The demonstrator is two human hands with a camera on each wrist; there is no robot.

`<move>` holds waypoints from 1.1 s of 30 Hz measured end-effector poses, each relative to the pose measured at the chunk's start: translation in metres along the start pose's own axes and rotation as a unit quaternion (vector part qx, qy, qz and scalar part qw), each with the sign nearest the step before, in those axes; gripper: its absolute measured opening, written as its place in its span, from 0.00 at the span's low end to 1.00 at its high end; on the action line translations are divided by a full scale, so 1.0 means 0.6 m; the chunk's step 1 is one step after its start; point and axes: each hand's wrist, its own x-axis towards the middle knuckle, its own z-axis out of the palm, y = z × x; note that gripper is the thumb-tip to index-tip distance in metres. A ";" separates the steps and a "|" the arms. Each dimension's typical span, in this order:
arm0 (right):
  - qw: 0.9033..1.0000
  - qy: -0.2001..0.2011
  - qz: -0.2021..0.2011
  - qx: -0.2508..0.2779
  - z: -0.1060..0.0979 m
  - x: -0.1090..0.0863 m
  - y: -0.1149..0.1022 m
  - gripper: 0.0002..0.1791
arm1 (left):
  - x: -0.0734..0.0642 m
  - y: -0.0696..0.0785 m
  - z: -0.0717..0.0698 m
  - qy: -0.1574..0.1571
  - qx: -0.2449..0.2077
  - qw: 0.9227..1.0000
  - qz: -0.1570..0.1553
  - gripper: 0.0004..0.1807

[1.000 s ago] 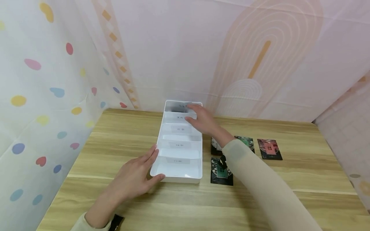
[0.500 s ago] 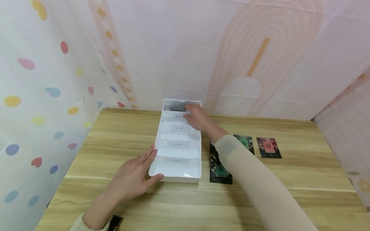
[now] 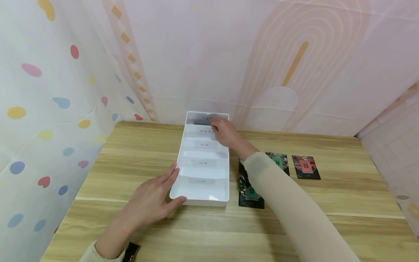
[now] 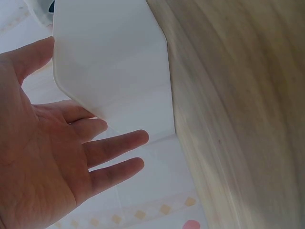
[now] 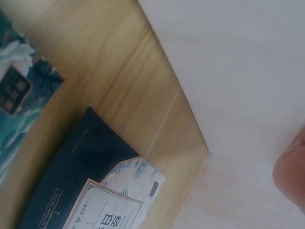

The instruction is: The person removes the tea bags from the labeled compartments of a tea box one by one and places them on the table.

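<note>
A white divided box [image 3: 199,193] with printed labels in its compartments stands upright on the wooden table. My left hand [image 3: 155,200] rests against its near left corner, fingers straight. In the left wrist view the left hand [image 4: 52,143] has spread fingers touching the white wall [image 4: 114,67]. At the box's far end, my right hand [image 3: 226,133] reaches over the right rim into the rearmost compartment, thumb and fingertips close together. What they may pinch is hidden. The right wrist view shows only one fingertip [image 5: 290,176] beside the box wall [image 5: 228,71].
Right of the box lie flat packets: a green-labelled one [image 3: 251,194], another green one [image 3: 279,160] and a red one [image 3: 306,167]. A dark packet with a white label [image 5: 105,210] lies partly under the right sleeve. Something black [image 3: 132,251] shows by the left sleeve. Curtains hang behind.
The right thumb has closed in toward the fingers at the far compartment, where it was spread apart before. The right forearm has shifted slightly left. The left hand stays at the box corner.
</note>
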 end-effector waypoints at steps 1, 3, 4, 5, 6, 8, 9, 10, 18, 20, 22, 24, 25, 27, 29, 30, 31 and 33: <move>1.000 0.000 0.002 0.001 0.000 0.000 0.000 0.15 | 0.000 0.000 0.000 -0.001 0.000 1.000 0.000 0.48; 1.000 0.000 0.005 0.002 0.000 -0.001 -0.001 0.15 | -0.001 0.000 0.001 -0.001 0.000 1.000 -0.001 0.48; 1.000 -0.002 0.008 0.004 0.000 -0.002 -0.001 0.14 | -0.001 0.000 0.001 -0.001 0.000 1.000 -0.001 0.48; 1.000 -0.003 0.010 0.003 0.000 -0.002 -0.002 0.14 | -0.001 0.000 0.001 -0.001 0.000 1.000 -0.002 0.48; 1.000 -0.004 0.012 0.005 -0.001 -0.003 -0.003 0.14 | -0.001 0.000 0.001 -0.001 0.001 1.000 -0.002 0.47; 1.000 -0.007 0.020 0.007 -0.002 -0.005 -0.006 0.14 | -0.001 0.000 0.002 0.000 0.001 1.000 -0.002 0.48; 1.000 -0.009 0.025 0.008 -0.002 -0.005 -0.007 0.14 | -0.001 0.000 0.002 0.000 0.001 1.000 -0.002 0.48; 0.999 -0.010 0.030 0.010 -0.003 -0.006 -0.008 0.14 | -0.001 0.001 0.002 0.001 0.001 1.000 -0.002 0.48; 0.999 -0.003 0.046 0.014 -0.003 -0.009 -0.009 0.13 | -0.002 0.002 0.003 0.001 -0.001 1.000 -0.002 0.47; 0.999 -0.001 0.046 0.017 -0.002 -0.008 -0.009 0.12 | -0.001 0.002 0.003 0.001 -0.001 1.000 0.000 0.47; 0.999 0.001 0.046 0.019 -0.002 -0.008 -0.008 0.11 | -0.001 0.002 0.002 0.001 -0.001 1.000 0.002 0.47; 0.999 0.001 0.046 0.020 -0.002 -0.008 -0.007 0.11 | 0.000 0.002 0.002 0.001 -0.002 1.000 0.002 0.47; 0.999 0.000 0.046 0.019 -0.003 -0.008 -0.007 0.10 | 0.000 0.003 0.002 0.000 -0.002 1.000 0.002 0.47; 0.999 -0.002 0.047 0.018 -0.003 -0.008 -0.006 0.10 | 0.000 0.003 0.003 -0.002 -0.003 1.000 0.001 0.47; 0.999 -0.004 0.046 0.011 -0.003 -0.007 -0.005 0.10 | 0.000 0.004 0.003 -0.003 -0.003 1.000 0.002 0.47; 0.999 -0.006 0.047 0.007 -0.003 -0.007 -0.004 0.10 | 0.000 0.004 0.003 -0.003 -0.004 1.000 0.002 0.47; 0.999 -0.007 0.046 0.002 -0.004 -0.006 -0.004 0.10 | 0.000 0.004 0.003 -0.003 -0.004 1.000 0.002 0.47; 0.999 -0.010 0.045 -0.003 -0.005 -0.005 -0.003 0.10 | 0.000 0.005 0.003 0.000 -0.003 1.000 0.003 0.47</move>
